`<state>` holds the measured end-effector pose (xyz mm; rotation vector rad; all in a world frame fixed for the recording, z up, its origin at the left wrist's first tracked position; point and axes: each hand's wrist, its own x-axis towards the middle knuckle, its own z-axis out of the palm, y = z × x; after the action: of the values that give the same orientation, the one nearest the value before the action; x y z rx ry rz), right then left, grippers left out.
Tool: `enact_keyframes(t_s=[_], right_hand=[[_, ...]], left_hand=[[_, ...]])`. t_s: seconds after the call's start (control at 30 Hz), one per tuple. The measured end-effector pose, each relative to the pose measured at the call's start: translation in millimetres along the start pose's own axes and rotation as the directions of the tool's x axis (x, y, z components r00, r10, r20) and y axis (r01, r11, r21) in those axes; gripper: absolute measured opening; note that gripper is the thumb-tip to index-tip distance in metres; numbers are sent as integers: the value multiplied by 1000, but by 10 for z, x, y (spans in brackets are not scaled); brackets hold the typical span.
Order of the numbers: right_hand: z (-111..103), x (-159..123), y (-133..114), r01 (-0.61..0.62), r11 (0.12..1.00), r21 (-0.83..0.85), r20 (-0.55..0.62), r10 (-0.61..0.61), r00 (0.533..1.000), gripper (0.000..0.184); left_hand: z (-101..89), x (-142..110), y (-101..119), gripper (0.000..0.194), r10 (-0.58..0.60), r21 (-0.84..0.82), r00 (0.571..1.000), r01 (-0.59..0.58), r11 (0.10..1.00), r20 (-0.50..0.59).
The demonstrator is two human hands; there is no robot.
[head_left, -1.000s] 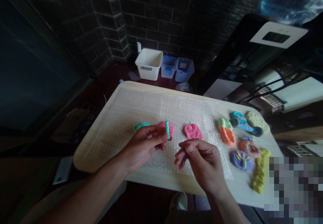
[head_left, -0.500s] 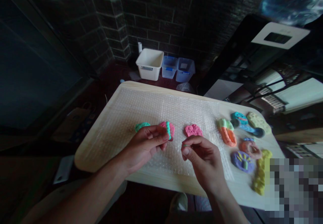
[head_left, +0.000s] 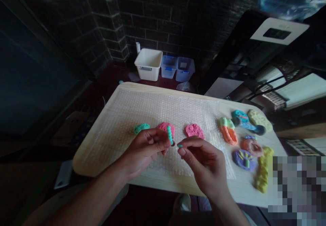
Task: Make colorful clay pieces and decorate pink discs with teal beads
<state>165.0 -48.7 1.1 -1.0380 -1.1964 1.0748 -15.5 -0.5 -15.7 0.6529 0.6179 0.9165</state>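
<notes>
My left hand (head_left: 145,150) is closed on a pink clay piece (head_left: 166,129) that carries a row of small teal clay beads (head_left: 169,135), held just above the bubble wrap (head_left: 158,110). My right hand (head_left: 203,163) pinches a tiny teal clay ball (head_left: 180,145) between thumb and forefinger, a finger's width right of the bead row. A second pink clay piece (head_left: 194,131) lies on the wrap behind my right hand. A teal clay lump (head_left: 141,127) lies left of my left hand.
The bubble wrap covers a pale wooden table (head_left: 107,117). Several finished clay shapes lie at the right: an orange and green one (head_left: 228,131), a blue one (head_left: 246,120), a purple disc (head_left: 243,159), a yellow strip (head_left: 262,171). White (head_left: 148,64) and blue bins (head_left: 177,69) stand on the floor beyond.
My right hand moved left toward the pink piece in my left hand, and the tiny teal ball now shows at its fingertips. My left hand tilted the piece slightly.
</notes>
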Motion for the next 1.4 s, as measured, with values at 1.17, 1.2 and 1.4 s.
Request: enact_keyframes(t_s=[1.17, 1.2, 1.4], right_hand=[[34, 4, -39, 91, 988, -122, 46, -86, 995, 16], [32, -1, -38, 89, 989, -122, 47, -84, 995, 17], [2, -11, -49, 56, 994, -89, 40, -53, 998, 21]], left_hand=[[63, -2, -13, 23, 18, 123, 999, -14, 992, -31], [66, -2, -11, 23, 18, 121, 999, -14, 993, -31], [60, -1, 3, 20, 19, 62, 1000, -18, 998, -16]])
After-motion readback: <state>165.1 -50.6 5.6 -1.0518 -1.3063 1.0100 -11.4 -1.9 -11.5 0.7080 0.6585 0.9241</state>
